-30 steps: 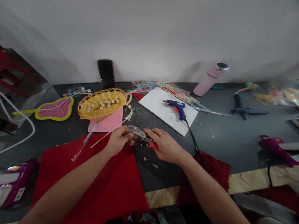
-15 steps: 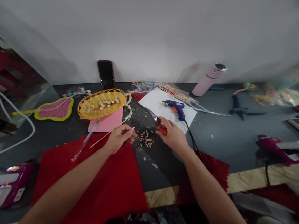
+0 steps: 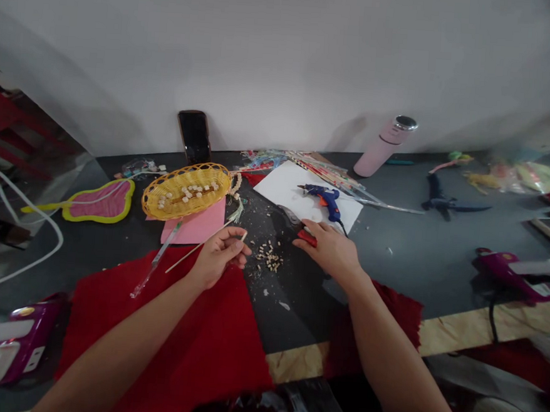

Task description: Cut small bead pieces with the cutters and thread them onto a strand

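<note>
A thin wooden stick (image 3: 195, 250) runs through my left hand (image 3: 222, 255), which is closed on it. Its short pale end sticks out past the thumb. Wrapped in my right hand (image 3: 331, 247) is a red-handled tool (image 3: 307, 236) with a metal head. Motion smears that head, so its exact kind is unclear. Between my hands lies a pile of small cut wooden pieces (image 3: 270, 256) on the dark table. My right hand is just in front of a blue glue gun (image 3: 322, 198), which rests on white paper (image 3: 281, 184).
A yellow woven basket (image 3: 186, 190) holding pale pieces sits on pink paper (image 3: 198, 226). Red cloth (image 3: 176, 331) covers the front left. Behind stand a phone (image 3: 195, 136) and a pink bottle (image 3: 385, 148). Purple devices (image 3: 34, 340) lie at both sides.
My right hand has moved slightly right and toward me with the red-handled tool, whose head is now blurred. My left hand and the stick have hardly moved.
</note>
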### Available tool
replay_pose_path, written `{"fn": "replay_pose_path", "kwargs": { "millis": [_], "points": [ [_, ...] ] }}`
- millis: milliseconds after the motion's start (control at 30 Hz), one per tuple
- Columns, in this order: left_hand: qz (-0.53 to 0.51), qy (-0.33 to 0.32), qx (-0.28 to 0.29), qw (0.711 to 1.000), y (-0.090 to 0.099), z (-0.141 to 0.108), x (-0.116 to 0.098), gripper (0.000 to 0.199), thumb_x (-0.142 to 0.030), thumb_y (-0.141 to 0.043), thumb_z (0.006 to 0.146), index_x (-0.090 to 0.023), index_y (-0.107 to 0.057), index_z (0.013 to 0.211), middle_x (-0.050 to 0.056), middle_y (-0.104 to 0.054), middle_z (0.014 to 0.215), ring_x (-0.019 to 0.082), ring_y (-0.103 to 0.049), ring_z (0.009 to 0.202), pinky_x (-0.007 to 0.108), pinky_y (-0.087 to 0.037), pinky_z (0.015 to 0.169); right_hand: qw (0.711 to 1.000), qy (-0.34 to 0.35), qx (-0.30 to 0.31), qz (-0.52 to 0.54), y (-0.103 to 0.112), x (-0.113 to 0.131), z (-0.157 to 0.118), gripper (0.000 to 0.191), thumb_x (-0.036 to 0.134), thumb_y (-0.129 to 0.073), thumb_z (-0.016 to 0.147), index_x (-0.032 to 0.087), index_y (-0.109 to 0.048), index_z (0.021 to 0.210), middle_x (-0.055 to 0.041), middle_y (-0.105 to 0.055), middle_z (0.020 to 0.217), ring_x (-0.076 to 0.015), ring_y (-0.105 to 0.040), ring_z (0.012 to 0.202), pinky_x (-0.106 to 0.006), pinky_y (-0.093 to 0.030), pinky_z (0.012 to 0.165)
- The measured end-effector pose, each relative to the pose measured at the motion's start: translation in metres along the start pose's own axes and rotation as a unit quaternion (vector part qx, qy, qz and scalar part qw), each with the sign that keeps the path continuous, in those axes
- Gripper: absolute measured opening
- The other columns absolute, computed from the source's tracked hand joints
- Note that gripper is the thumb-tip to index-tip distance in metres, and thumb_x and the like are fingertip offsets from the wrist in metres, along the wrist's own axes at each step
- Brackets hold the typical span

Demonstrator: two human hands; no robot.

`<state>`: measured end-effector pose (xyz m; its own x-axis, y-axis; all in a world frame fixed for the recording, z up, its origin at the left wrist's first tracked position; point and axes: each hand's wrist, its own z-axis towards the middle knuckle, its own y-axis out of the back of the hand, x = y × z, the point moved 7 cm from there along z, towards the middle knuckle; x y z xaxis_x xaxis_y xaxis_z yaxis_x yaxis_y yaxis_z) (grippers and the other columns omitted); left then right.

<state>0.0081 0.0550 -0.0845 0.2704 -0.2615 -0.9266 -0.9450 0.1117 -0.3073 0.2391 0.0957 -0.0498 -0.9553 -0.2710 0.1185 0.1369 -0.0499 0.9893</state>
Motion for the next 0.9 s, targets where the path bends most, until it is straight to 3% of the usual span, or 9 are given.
{"fn": "replay_pose_path", "kwargs": {
  "millis": [200,433,567,767,900],
  "points": [
    [0.022,0.003,0.022,1.000,-0.007,0.000,0.006,0.032,-0.032,-0.063,0.078,-0.017,-0.052,0.105,0.004,-0.067,0.074,0.009,-0.057,0.052,0.022,-0.049,0.049,1.000,0.014,-0.011,-0.005,0.000,0.006,-0.001,0.042,0.046,-0.049,0.087,0.022,-0.052,0.122,-0.0116,-0.061,0.107,-0.0290,-0.052,0.097,-0.039,-0.042,0.079],
    [0.035,0.005,0.038,0.999,-0.006,0.005,0.011,0.035,-0.033,-0.062,0.079,-0.016,-0.052,0.108,0.004,-0.067,0.076,0.009,-0.058,0.052,0.023,-0.050,0.050,0.988,0.078,-0.111,0.071,0.017,0.025,-0.001,0.029,0.028,-0.040,0.092,0.020,-0.062,0.110,-0.0094,-0.060,0.108,-0.0256,-0.049,0.100,-0.040,-0.038,0.090],
    [0.022,0.003,0.055,0.998,-0.007,0.006,0.012,0.037,-0.034,-0.062,0.078,-0.016,-0.052,0.108,0.005,-0.067,0.076,0.010,-0.059,0.052,0.024,-0.051,0.050,0.984,0.133,-0.076,0.091,0.017,0.052,0.016,0.028,0.022,-0.043,0.090,0.021,-0.062,0.110,-0.0086,-0.062,0.107,-0.0258,-0.049,0.101,-0.042,-0.039,0.087],
    [0.012,0.002,0.061,0.998,-0.006,0.007,0.012,0.040,-0.036,-0.063,0.077,-0.015,-0.053,0.109,0.005,-0.067,0.076,0.010,-0.060,0.053,0.024,-0.050,0.051,0.994,0.107,-0.028,-0.020,0.001,0.070,0.062,0.021,0.026,-0.048,0.089,0.021,-0.064,0.103,-0.0098,-0.063,0.105,-0.0273,-0.046,0.104,-0.040,-0.038,0.082],
    [0.008,0.000,0.070,0.998,-0.007,0.007,0.011,0.041,-0.035,-0.064,0.076,-0.014,-0.052,0.109,0.006,-0.067,0.076,0.010,-0.059,0.052,0.023,-0.050,0.050,0.993,0.109,-0.016,-0.034,-0.010,0.077,0.076,0.015,0.025,-0.051,0.087,0.020,-0.065,0.091,-0.0106,-0.064,0.098,-0.0278,-0.047,0.100,-0.040,-0.037,0.080]
  ]
}}
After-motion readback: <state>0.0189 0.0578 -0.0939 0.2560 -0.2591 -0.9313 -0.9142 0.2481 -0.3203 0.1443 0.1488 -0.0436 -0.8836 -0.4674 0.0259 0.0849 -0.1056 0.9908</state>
